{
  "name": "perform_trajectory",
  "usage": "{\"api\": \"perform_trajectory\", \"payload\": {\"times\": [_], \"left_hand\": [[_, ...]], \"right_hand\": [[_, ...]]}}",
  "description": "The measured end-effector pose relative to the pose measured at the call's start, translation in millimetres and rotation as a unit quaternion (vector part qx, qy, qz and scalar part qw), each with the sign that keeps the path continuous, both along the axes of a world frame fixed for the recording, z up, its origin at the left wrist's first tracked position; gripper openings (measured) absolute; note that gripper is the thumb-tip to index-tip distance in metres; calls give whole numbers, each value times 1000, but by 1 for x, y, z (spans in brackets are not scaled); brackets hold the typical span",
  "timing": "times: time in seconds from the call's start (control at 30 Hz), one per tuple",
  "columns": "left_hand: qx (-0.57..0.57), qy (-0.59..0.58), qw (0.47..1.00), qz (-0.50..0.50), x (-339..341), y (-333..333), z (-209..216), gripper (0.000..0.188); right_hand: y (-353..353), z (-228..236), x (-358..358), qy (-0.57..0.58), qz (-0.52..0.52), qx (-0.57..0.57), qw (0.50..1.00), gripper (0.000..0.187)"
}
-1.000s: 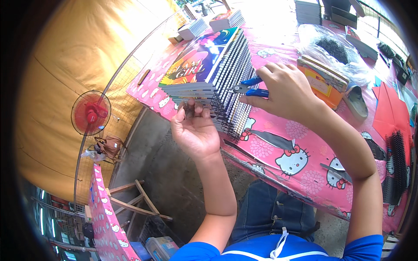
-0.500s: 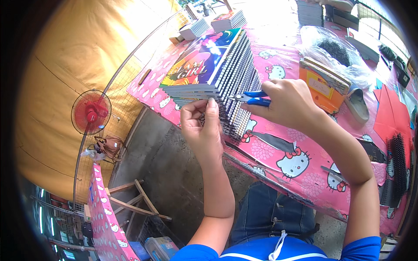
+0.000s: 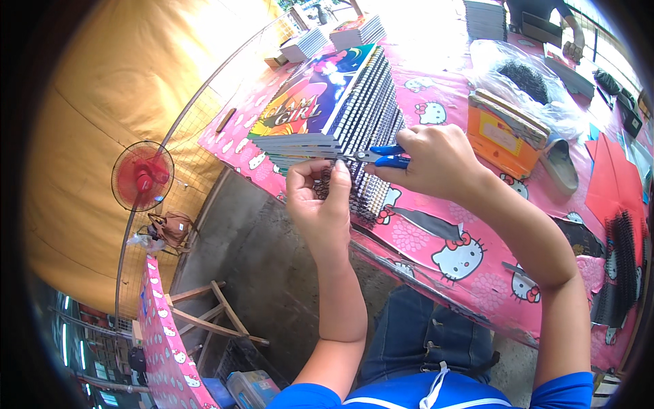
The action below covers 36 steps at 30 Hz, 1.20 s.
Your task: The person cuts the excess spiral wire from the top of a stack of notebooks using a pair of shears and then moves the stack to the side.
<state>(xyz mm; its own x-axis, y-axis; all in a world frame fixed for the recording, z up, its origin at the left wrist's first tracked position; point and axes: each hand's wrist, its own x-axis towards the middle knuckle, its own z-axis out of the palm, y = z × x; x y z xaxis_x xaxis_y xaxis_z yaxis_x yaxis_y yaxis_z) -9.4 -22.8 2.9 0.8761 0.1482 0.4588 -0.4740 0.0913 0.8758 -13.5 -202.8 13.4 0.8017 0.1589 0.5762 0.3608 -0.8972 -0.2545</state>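
Note:
A row of spiral-bound notebooks (image 3: 354,109) with colourful covers lies stacked on a pink cartoon-print tablecloth (image 3: 436,238). My right hand (image 3: 436,160) grips blue-handled pliers (image 3: 381,157), whose tips meet the black wire binding at the near end of the stack. My left hand (image 3: 320,198) is raised just below that spot, fingers pinched on the end of the black spiral wire (image 3: 325,183).
An orange stack of booklets (image 3: 504,129) and a clear bag of black coils (image 3: 524,75) lie to the right. More notebook piles (image 3: 334,37) sit at the far edge. A red fan (image 3: 142,176) and a wooden stool (image 3: 204,313) stand on the left.
My left hand rose from under the stack's edge and pinched the wire end. My right hand brought the pliers leftward onto the binding.

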Motion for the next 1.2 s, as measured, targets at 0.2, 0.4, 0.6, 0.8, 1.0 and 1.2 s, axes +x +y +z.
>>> {"api": "perform_trajectory", "payload": {"times": [0.2,0.4,0.6,0.8,1.0,1.2], "left_hand": [[-70,56,995,-48,-8,1,5,26],[27,6,1000,8,-1,0,-5,29],[-38,80,996,-11,-7,9,-2,30],[38,11,999,-7,-1,5,-10,31],[-1,24,1000,-14,1,13,-17,26],[-82,105,990,-55,-7,7,-18,30]], "right_hand": [[-13,-15,3,-186,-5,-13,982,55],[-1,-7,1,-76,5,-9,997,53],[-2,-10,-16,9,-23,11,1000,52],[-2,-13,-9,-55,-16,-43,997,57],[0,-22,-6,8,0,13,1000,57],[-12,-30,-12,-50,-10,-2,999,54]]}}
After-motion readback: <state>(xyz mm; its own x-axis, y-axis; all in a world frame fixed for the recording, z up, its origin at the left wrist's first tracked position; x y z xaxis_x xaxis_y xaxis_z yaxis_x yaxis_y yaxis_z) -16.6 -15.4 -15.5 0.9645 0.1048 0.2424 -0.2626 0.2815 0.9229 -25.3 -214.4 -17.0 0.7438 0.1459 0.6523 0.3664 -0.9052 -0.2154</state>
